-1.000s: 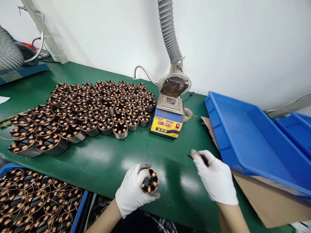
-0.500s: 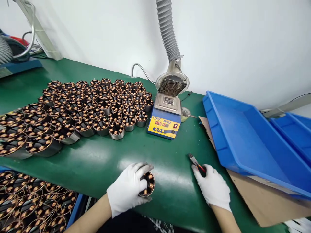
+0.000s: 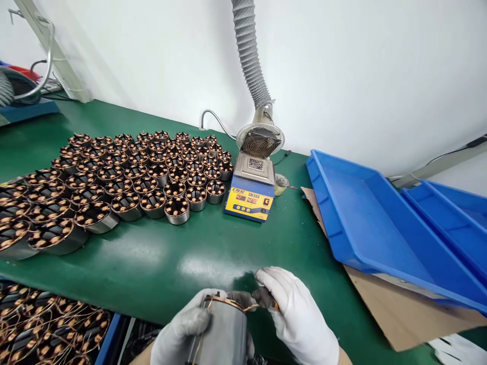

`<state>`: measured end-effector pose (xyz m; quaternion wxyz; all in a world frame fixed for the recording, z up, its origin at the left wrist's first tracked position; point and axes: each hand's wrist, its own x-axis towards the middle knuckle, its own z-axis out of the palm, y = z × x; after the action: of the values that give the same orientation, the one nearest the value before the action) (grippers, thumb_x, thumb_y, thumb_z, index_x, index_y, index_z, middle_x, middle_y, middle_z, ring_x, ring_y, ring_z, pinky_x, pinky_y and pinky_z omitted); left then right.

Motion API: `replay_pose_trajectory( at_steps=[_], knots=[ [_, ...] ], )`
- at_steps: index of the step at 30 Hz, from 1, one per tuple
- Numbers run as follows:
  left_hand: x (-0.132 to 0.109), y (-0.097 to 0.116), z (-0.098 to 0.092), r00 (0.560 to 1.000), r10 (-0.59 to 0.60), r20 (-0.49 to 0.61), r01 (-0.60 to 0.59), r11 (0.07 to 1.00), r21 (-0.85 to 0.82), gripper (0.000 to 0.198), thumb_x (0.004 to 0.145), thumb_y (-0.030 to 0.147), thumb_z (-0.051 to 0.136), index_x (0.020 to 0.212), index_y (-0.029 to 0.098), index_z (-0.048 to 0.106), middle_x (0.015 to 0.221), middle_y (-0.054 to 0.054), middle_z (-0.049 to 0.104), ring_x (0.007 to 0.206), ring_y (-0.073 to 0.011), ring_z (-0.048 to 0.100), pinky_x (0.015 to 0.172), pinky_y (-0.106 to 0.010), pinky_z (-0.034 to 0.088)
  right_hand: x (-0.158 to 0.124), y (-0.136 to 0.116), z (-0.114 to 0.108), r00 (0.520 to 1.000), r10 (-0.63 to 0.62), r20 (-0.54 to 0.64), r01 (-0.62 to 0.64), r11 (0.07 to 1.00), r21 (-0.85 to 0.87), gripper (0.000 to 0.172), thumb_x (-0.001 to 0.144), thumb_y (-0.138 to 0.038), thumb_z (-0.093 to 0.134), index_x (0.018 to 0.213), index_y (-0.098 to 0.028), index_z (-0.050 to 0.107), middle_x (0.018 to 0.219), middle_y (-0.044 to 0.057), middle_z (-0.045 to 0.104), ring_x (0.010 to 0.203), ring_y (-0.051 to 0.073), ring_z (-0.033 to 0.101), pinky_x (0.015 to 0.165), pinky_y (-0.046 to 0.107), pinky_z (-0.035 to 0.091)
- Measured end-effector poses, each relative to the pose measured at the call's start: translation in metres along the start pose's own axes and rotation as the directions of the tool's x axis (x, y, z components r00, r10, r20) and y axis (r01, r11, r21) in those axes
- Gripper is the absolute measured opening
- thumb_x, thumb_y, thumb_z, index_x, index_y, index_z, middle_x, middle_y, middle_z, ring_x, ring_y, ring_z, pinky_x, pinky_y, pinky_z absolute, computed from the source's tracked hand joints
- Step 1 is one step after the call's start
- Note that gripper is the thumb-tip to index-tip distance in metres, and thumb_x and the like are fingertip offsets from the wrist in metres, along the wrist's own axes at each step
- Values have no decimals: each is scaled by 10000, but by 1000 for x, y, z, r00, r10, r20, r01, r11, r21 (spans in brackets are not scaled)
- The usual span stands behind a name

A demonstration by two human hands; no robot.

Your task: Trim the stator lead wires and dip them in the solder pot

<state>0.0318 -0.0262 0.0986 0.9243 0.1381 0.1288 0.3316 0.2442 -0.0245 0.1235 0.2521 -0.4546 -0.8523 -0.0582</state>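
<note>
My left hand (image 3: 178, 327), in a white glove with greyed fingertips, is closed around a motor stator (image 3: 224, 334) at the bottom middle. The stator is tilted so its grey metal wall faces me, and its copper windings are mostly hidden. A twisted copper wire end (image 3: 250, 307) sticks out from its rim to the right. At that wire, the dirty fingertips of my gloved right hand (image 3: 300, 317) are pinched together. A small orange bit of the cutting pliers (image 3: 276, 305) shows between those fingers; the rest is hidden by the hand.
Several rows of stators (image 3: 125, 182) stand on the green table (image 3: 144, 263). Behind is a blue-yellow solder pot (image 3: 249, 197) under an extraction hose (image 3: 249, 56). Blue trays (image 3: 373, 208) rest at right on cardboard (image 3: 411, 314). More wired stators fill a bin (image 3: 49, 324) at lower left.
My left hand has drawn the stator nearer and turned it onto its side. My right hand has come left from the table to the stator's wire. The view has shifted slightly.
</note>
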Motion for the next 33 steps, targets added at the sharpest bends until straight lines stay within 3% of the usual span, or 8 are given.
replay_pose_trajectory(
  at_steps=[3,7,15,19,24,33],
  knots=[
    [-1,-4,-3,1000,1,23,2,991,-137,314,764,416,602,974,183,629,817,-132,710,692,-287,691,559,-299,471,0,0,-2,999,-46,-23,44,996,-78,344,783,-71,346,1094,-103,490,939,126,632,858,220,607,762,391,520],
    [-3,-4,-4,999,-48,-4,46,981,-187,309,748,403,628,974,192,640,765,-104,699,743,-301,686,597,-318,478,4,-3,-5,998,-55,-38,50,992,-115,319,777,-62,365,1061,-105,503,911,121,626,829,219,596,756,390,509],
    [0,5,10,999,28,44,-25,996,-80,312,713,362,683,964,177,662,811,-144,724,732,-283,696,599,-309,507,8,-11,-9,1000,16,18,-16,1000,-3,223,761,-50,357,893,-166,493,732,58,596,613,169,543,565,274,465],
    [-1,9,13,999,9,46,-6,998,-64,324,696,352,702,939,144,652,721,-121,712,715,-257,698,605,-275,506,7,-14,-13,998,37,54,-39,999,33,252,736,-38,369,908,-172,494,759,52,600,631,165,552,596,268,471],
    [-5,6,4,1000,5,15,-4,997,-81,319,684,396,699,917,189,631,749,-89,706,694,-283,694,572,-322,511,11,-14,-17,999,0,32,0,1000,18,282,730,-31,353,932,-167,494,783,62,604,665,174,560,646,289,482],
    [-1,7,9,1000,8,12,-7,997,-81,340,667,423,696,870,158,635,790,-158,724,697,-287,695,554,-318,517,10,-13,-12,1000,-16,0,16,1000,-20,236,744,-50,355,890,-169,496,724,59,594,600,175,533,573,281,455]
  ],
)
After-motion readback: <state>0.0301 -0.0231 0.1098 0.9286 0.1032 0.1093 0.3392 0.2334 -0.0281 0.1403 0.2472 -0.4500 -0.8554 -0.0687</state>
